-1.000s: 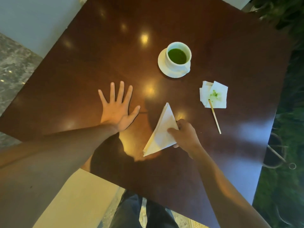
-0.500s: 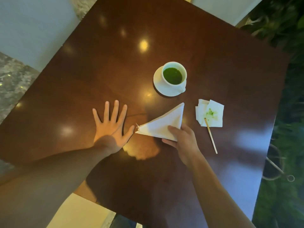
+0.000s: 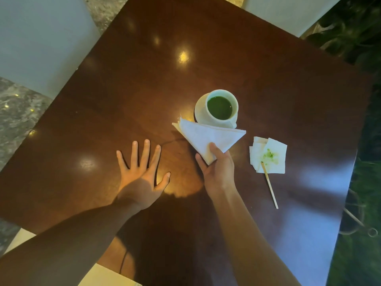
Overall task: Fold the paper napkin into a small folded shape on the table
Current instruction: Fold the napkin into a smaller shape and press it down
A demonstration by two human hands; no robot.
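Note:
A white paper napkin [image 3: 208, 136], folded into a triangle, is pinched at its near corner by my right hand [image 3: 218, 168], thumb on top. Its long edge points away from me and overlaps the near side of the saucer. My left hand [image 3: 141, 174] lies flat on the dark wooden table [image 3: 123, 100] to the left of the napkin, fingers spread, holding nothing.
A white cup of green liquid [image 3: 221, 107] stands on a saucer just beyond the napkin. To the right lie a used napkin with a green stain [image 3: 268, 155] and a thin wooden stick [image 3: 270, 186]. Pale chairs stand around the table; plants are at the right.
My right hand has turned the triangle napkin from pointing away to lying sideways, and carried it farther out toward the cup. My left hand has stayed flat on the table.

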